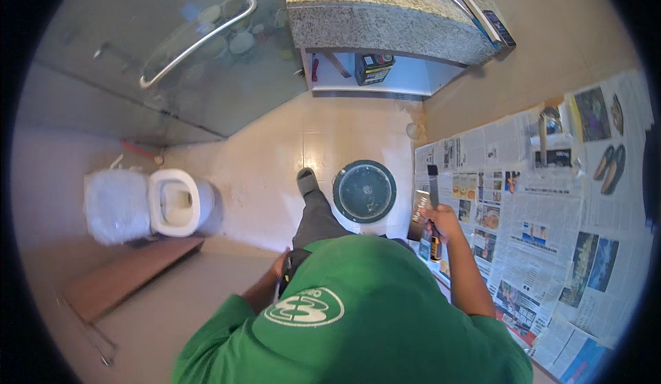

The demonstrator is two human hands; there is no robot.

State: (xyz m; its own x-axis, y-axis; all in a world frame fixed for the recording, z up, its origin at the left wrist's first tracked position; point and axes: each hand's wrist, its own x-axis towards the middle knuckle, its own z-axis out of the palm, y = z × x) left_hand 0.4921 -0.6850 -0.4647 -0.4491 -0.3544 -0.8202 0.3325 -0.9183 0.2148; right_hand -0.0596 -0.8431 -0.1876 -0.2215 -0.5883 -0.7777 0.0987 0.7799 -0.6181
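My right hand (446,223) is closed round a long, narrow tool with a dark flat blade (433,181) and a black and yellow handle (435,247). Right beside those fingers is a flat brown and pale piece with lettering (417,215); whether I hold it too, I cannot tell. At my hip, my left hand (281,263) is mostly hidden by my body, next to something dark. On the floor ahead of me stands a round dark green tub (365,192), nearest to my right hand.
Newspaper sheets (509,198) cover the right side, with a metal fitting (547,122) among them. Ahead are a granite counter (379,26) and an open cabinet holding a dark box (374,69). On the left are a toilet (182,203), a glass panel with a handle (200,43) and a brown board (127,277).
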